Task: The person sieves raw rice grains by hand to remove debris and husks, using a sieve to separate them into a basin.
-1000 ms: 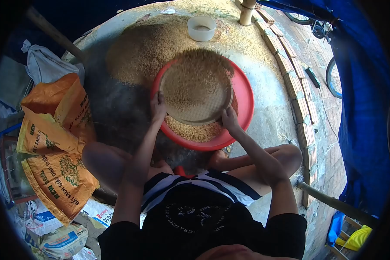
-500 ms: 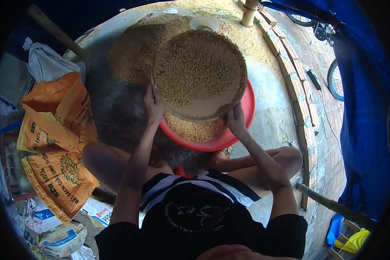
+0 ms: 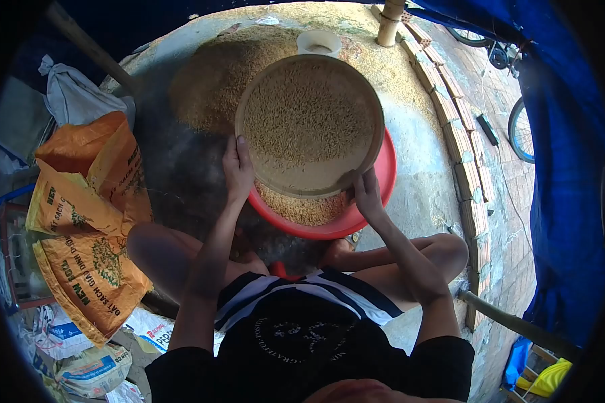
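A round sieve (image 3: 296, 176) with a raised rim is held over a red basin (image 3: 384, 176). Loose grains (image 3: 309, 114) cover much of its mesh, and the near part shows bare. My left hand (image 3: 237, 164) grips the rim at the left, thumb on top. My right hand (image 3: 366, 193) holds the rim at the lower right, its fingers partly hidden beneath. Below the near edge of the sieve, pale yellowish grain or husk (image 3: 301, 208) lies in the basin. The sieve covers the rest of the basin.
A white bowl (image 3: 318, 43) stands beyond the sieve, beside grain spread on the floor (image 3: 208, 80). Orange sacks (image 3: 91, 228) and a tied white sack (image 3: 81, 94) are at left. Bricks (image 3: 460, 144) line the right side, with a blue tarp (image 3: 568, 174) beyond.
The grains looked lifted and scattered toward the far rim before; now they lie flatter across the mesh. The sieve sits slightly lower in view, both hands still on its rim.
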Demonstrator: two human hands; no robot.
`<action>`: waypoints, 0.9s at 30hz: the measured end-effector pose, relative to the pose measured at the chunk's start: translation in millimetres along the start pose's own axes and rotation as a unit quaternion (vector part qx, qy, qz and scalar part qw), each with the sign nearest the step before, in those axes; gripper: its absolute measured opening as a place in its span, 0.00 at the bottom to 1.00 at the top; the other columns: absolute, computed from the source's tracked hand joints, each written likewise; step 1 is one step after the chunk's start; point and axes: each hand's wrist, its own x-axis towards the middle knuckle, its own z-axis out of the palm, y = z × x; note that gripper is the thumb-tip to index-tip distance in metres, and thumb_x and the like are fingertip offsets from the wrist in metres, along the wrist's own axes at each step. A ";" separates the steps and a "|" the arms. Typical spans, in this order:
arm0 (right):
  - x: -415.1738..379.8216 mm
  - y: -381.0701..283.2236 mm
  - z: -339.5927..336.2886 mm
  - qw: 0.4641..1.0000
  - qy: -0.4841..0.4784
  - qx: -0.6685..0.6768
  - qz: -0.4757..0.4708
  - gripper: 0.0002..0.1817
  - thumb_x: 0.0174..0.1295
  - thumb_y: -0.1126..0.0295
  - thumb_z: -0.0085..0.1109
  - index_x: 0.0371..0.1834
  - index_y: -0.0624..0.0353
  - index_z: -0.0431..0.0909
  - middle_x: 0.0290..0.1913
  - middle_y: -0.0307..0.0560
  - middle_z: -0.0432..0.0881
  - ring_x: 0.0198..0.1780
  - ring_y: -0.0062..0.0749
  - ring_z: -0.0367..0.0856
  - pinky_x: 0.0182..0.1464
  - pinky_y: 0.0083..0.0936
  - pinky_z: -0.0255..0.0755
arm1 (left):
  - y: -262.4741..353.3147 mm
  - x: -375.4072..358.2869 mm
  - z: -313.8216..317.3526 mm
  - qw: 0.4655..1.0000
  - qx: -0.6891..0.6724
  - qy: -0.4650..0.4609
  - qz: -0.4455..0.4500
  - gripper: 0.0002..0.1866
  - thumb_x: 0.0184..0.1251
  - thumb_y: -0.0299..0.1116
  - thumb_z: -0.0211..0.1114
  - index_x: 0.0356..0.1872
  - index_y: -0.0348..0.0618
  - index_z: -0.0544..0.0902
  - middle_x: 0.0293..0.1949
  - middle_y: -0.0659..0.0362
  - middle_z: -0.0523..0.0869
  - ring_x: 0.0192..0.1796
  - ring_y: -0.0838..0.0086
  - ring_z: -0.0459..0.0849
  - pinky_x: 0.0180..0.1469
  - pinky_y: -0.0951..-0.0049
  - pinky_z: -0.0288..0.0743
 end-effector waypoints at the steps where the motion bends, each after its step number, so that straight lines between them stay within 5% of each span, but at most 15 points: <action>1: 1.9 1.5 1.6 1.000 -0.002 -0.001 0.000 0.10 0.59 0.71 0.35 0.42 0.63 0.58 0.21 0.44 0.71 0.13 0.23 0.68 0.14 0.17 0.64 | -0.3 1.8 -1.9 1.000 -0.023 0.007 0.015 0.12 0.61 0.34 0.43 0.34 0.33 0.69 0.26 0.44 0.75 0.29 0.53 0.73 0.30 0.73 0.63; 4: 5.0 28.4 5.9 0.999 -0.011 -0.030 -0.038 0.11 0.59 0.71 0.34 0.43 0.62 0.58 0.22 0.44 0.71 0.13 0.23 0.68 0.15 0.16 0.65 | -61.2 5.6 21.1 0.997 -0.034 0.028 0.064 0.16 0.62 0.39 0.42 0.32 0.34 0.71 0.21 0.48 0.73 0.22 0.66 0.70 0.30 0.72 0.64; 6: 6.5 61.5 6.4 0.979 -0.036 0.018 0.200 0.10 0.58 0.71 0.34 0.42 0.62 0.58 0.21 0.44 0.71 0.13 0.23 0.69 0.14 0.18 0.65 | -105.8 -7.6 36.6 0.997 0.070 0.004 0.019 0.17 0.61 0.40 0.42 0.33 0.34 0.71 0.24 0.47 0.74 0.26 0.60 0.72 0.32 0.68 0.65; 7: 6.0 60.3 4.8 0.979 -0.036 0.019 0.200 0.10 0.58 0.71 0.34 0.42 0.62 0.58 0.21 0.44 0.71 0.13 0.23 0.69 0.14 0.18 0.65 | -115.3 -12.9 39.5 0.984 0.174 -0.021 -0.027 0.17 0.61 0.40 0.42 0.33 0.34 0.72 0.26 0.45 0.76 0.30 0.55 0.74 0.35 0.65 0.65; 9: 3.1 58.3 0.4 0.931 -0.068 0.029 0.358 0.10 0.58 0.69 0.35 0.40 0.62 0.59 0.20 0.45 0.71 0.13 0.24 0.69 0.12 0.19 0.64 | -125.6 -19.7 40.5 0.981 0.183 -0.045 -0.043 0.17 0.60 0.39 0.41 0.33 0.34 0.71 0.27 0.43 0.75 0.32 0.51 0.73 0.36 0.61 0.64; 14: 3.7 47.2 -1.8 0.953 -0.052 0.052 0.295 0.10 0.57 0.69 0.36 0.39 0.62 0.59 0.20 0.45 0.71 0.13 0.24 0.69 0.12 0.19 0.64 | -76.0 -9.4 30.0 0.983 0.182 -0.023 -0.006 0.16 0.61 0.39 0.41 0.33 0.34 0.71 0.26 0.42 0.75 0.33 0.49 0.72 0.35 0.59 0.64; 16: 3.9 22.5 -2.5 0.969 -0.037 0.054 0.237 0.09 0.57 0.70 0.35 0.39 0.62 0.59 0.20 0.45 0.71 0.13 0.24 0.69 0.13 0.19 0.65 | -25.2 -6.1 17.4 0.999 0.031 0.017 0.015 0.15 0.61 0.38 0.41 0.32 0.34 0.70 0.24 0.44 0.74 0.29 0.51 0.72 0.32 0.63 0.64; 18: 2.3 4.6 -2.7 0.999 -0.017 0.027 0.019 0.09 0.58 0.71 0.34 0.38 0.62 0.59 0.20 0.46 0.71 0.14 0.23 0.70 0.13 0.18 0.65 | -0.4 -6.0 6.8 0.999 -0.006 0.019 0.028 0.15 0.62 0.37 0.41 0.32 0.33 0.69 0.23 0.44 0.73 0.27 0.53 0.71 0.31 0.64 0.63; 22: 10.2 13.7 -2.1 1.000 -0.018 -0.010 0.012 0.11 0.59 0.68 0.36 0.42 0.61 0.60 0.21 0.44 0.71 0.13 0.20 0.68 0.14 0.15 0.64 | -13.4 0.0 14.2 0.999 -0.017 0.019 0.029 0.14 0.61 0.35 0.41 0.31 0.32 0.69 0.20 0.45 0.71 0.23 0.56 0.69 0.29 0.65 0.62; 25: 11.6 48.0 1.6 0.991 -0.010 0.012 0.131 0.10 0.58 0.69 0.36 0.39 0.62 0.61 0.20 0.45 0.71 0.13 0.22 0.68 0.13 0.16 0.64 | -72.3 -3.9 32.2 0.999 0.033 -0.002 0.022 0.14 0.60 0.35 0.41 0.30 0.32 0.70 0.22 0.44 0.73 0.25 0.53 0.71 0.30 0.62 0.63; 27: 7.7 58.8 -2.3 0.954 -0.046 0.002 0.297 0.09 0.57 0.70 0.36 0.38 0.61 0.60 0.21 0.46 0.72 0.13 0.24 0.69 0.13 0.18 0.65 | -96.3 -11.0 37.9 0.992 0.121 -0.019 -0.005 0.16 0.60 0.36 0.41 0.29 0.32 0.70 0.25 0.42 0.74 0.30 0.51 0.73 0.32 0.59 0.63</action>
